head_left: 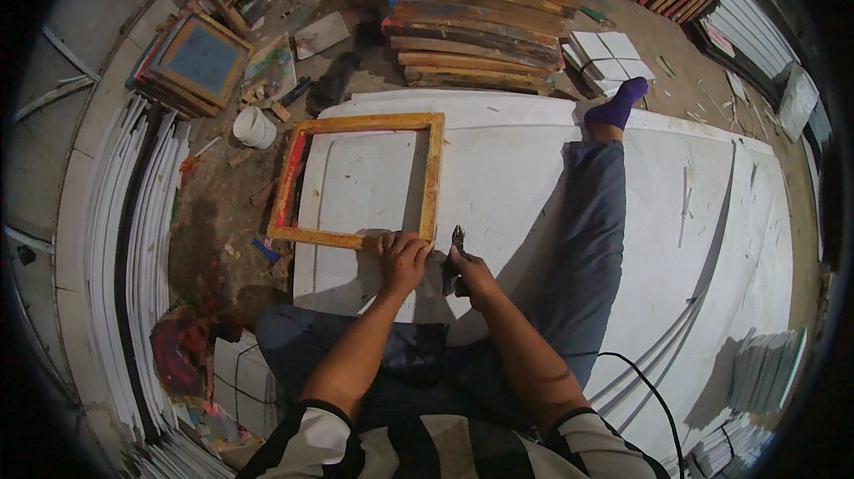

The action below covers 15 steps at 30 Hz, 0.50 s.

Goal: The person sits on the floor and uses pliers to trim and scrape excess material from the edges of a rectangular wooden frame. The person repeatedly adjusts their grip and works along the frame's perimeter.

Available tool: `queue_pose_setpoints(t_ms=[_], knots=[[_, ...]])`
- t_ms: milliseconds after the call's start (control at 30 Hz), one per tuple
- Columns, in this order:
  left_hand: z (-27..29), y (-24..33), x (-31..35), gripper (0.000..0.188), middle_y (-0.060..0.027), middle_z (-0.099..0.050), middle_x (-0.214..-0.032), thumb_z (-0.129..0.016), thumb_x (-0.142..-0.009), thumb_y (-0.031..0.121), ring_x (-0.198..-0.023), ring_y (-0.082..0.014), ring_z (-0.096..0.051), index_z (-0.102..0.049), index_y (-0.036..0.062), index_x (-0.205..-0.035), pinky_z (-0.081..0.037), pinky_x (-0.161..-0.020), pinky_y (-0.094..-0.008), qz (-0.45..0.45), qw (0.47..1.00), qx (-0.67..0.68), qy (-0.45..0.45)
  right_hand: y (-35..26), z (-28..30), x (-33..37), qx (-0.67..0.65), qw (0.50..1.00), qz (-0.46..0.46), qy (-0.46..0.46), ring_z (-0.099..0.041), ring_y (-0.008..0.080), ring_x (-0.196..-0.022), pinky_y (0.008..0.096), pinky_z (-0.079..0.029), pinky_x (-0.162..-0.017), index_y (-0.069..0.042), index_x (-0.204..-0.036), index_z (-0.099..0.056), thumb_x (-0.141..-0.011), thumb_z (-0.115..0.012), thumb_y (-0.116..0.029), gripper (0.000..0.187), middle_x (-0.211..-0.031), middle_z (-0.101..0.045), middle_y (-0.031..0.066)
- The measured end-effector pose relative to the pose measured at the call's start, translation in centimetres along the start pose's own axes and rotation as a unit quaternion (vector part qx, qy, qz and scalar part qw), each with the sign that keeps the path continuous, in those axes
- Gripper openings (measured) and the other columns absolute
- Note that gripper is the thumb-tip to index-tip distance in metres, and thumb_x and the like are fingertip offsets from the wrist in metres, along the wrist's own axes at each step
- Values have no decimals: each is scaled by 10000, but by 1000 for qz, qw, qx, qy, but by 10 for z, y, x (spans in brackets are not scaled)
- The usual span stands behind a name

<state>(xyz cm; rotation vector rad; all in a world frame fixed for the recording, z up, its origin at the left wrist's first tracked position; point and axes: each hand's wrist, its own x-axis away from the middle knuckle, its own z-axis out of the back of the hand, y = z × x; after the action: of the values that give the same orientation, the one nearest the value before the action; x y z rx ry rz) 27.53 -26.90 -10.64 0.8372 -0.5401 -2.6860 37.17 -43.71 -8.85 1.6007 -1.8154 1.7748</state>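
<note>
A rectangular wooden frame (434,178), stained yellow with red paint along its inner left side, lies tilted over the white sheet (507,194) in front of me. The sheet shows through its opening. Near the frame's lower right corner, my left hand (403,263) has its fingers closed over the near bar. Just right of that corner, my right hand (475,278) grips a pair of pliers (458,237), jaws pointing away from me. The pliers stand apart from the frame. Their handles are partly hidden by my fingers.
My outstretched leg (583,239) lies right of the pliers. Stacked wooden frames (485,16) rise at the back. A white bucket (254,128) and a grey-panelled frame (203,59) sit left. White sheets (116,257) stand along the left; a black cable (654,386) curves at lower right.
</note>
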Motion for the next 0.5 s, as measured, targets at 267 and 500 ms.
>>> queue_pose_setpoints(t_ms=[267, 500], knots=[[-17, -6, -22, 104, -116, -654, -893, -643, -930, 185, -909, -341, -608, -613, 85, -924, -427, -869, -499, 199, 978, 58, 13, 6, -1, 0, 24, 1000, 6, 3, -582, 164, -717, 334, -466, -595, 27, -1076, -677, -957, -649, -542, 581, -929, -667, 96], [8, 7, -11, 220, -103, -663, -842, -705, -905, 288, -871, -330, -619, -637, 85, -854, -445, -796, -465, 66, 997, 2, -41, 10, 14, -1, 151, 988, 12, -4, -627, 186, -580, 344, -494, -507, 42, -1006, -701, -968, -656, -471, 516, -805, -693, 110]])
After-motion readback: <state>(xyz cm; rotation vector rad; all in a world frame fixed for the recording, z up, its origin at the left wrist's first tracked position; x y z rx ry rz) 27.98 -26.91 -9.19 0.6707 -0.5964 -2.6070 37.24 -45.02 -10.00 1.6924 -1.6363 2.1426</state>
